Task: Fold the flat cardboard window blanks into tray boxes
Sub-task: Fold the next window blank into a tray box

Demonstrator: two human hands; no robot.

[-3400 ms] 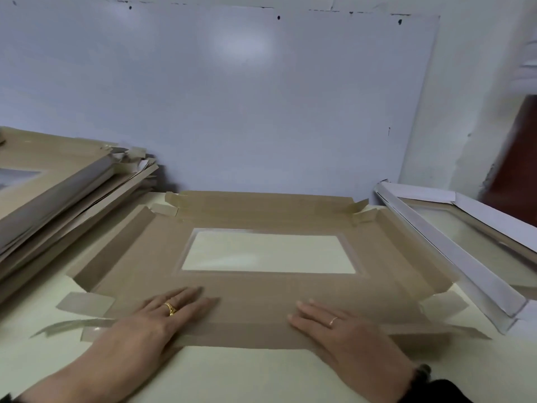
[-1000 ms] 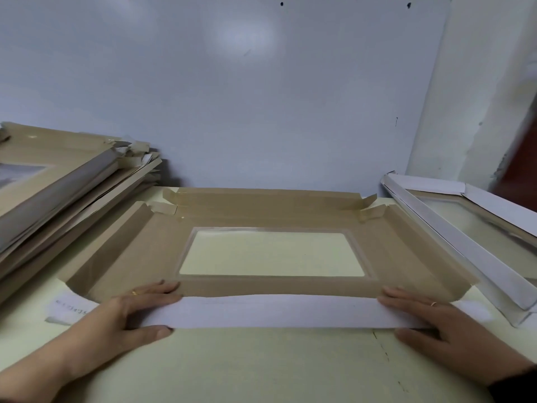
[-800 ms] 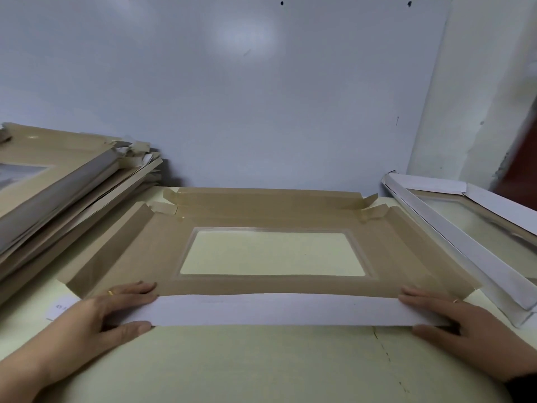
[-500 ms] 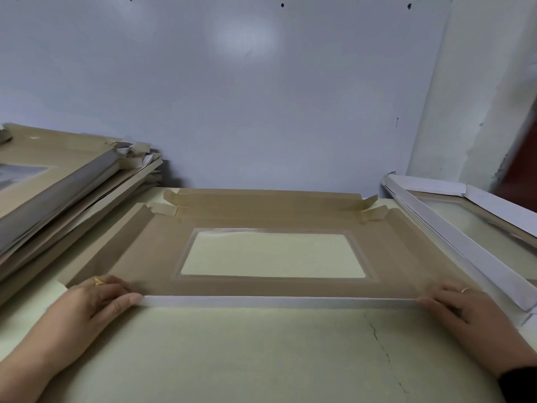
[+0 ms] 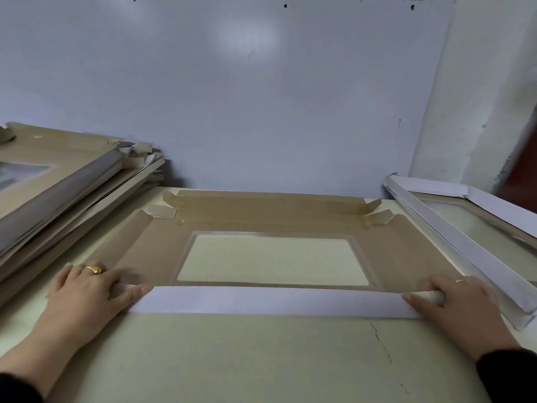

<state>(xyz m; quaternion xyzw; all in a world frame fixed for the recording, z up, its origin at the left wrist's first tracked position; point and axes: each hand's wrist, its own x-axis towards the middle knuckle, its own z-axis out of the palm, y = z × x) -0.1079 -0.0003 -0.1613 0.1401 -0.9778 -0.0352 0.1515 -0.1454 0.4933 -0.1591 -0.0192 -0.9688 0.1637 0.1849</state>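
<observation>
Head view looks down on a pale table (image 5: 261, 359) where a brown cardboard window blank (image 5: 406, 257) lies spread at the centre, its clear window (image 5: 273, 261) showing the tabletop beneath. Its near flap (image 5: 273, 301), white side out, is raised along the 6 o'clock edge. At 8 o'clock the left hand (image 5: 87, 292), wearing a gold ring, grips the flap's left end, fingers curled over it and thumb pressed on the white face. At 4 o'clock the right hand (image 5: 456, 301) pinches the right end likewise. A stack of flat blanks (image 5: 66, 181) sits at 10 o'clock; a folded white tray box (image 5: 470, 242) rests at 2 o'clock.
</observation>
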